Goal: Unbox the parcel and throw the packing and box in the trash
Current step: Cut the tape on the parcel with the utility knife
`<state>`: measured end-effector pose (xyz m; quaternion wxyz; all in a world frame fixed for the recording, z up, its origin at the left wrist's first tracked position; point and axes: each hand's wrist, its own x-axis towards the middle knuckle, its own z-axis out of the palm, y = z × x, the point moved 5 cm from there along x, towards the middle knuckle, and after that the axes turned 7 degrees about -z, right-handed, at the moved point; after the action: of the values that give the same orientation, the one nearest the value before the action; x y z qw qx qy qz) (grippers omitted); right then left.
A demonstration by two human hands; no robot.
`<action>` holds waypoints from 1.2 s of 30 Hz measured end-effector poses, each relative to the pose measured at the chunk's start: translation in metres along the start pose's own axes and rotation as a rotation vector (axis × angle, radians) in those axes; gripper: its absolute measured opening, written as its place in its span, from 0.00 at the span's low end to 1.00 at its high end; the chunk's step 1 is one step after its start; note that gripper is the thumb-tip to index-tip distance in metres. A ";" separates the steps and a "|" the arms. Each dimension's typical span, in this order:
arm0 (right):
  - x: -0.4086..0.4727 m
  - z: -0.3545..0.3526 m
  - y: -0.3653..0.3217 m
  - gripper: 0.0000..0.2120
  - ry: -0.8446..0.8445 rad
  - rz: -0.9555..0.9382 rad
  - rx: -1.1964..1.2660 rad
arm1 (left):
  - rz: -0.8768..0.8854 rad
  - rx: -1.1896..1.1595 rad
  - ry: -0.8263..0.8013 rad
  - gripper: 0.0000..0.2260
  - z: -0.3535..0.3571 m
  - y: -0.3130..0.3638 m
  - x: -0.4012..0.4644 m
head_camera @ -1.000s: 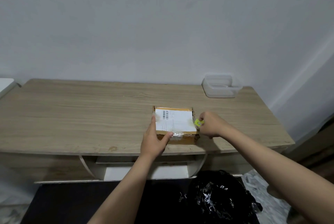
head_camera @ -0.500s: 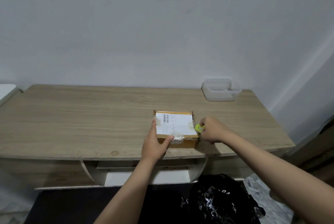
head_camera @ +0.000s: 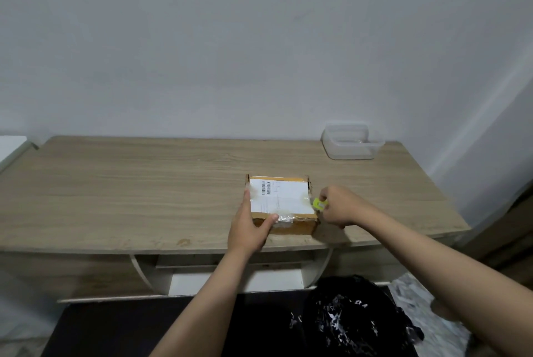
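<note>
Right hand nearer, gripping yellow cutter beside parcel; left hand clasping parcel.

Taped cardboard parcel, flat, near table edge

left hand: bare, no glove, ring or watch
right hand: bare, nothing worn
forearms: uncovered, entering from 5 and 6 o'clock, no sleeve edge in view
</note>
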<state>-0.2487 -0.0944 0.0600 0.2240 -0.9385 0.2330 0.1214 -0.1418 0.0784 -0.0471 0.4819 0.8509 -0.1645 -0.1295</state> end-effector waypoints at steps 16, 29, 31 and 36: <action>-0.013 0.006 0.003 0.17 -0.004 0.007 -0.056 | 0.057 0.090 -0.031 0.39 0.004 0.002 -0.002; -0.016 0.002 0.022 0.16 0.064 0.042 0.103 | 0.030 0.123 0.052 0.44 0.004 0.000 -0.005; -0.016 0.002 0.026 0.14 0.087 0.040 0.105 | 0.025 0.116 0.059 0.44 0.004 0.001 -0.006; -0.023 0.003 0.030 0.09 0.040 0.052 0.154 | 0.005 0.096 0.065 0.44 0.004 0.002 -0.007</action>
<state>-0.2835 -0.1085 0.0539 0.2878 -0.9144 0.2701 0.0903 -0.1500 0.0772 -0.0473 0.4458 0.8764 -0.1570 -0.0925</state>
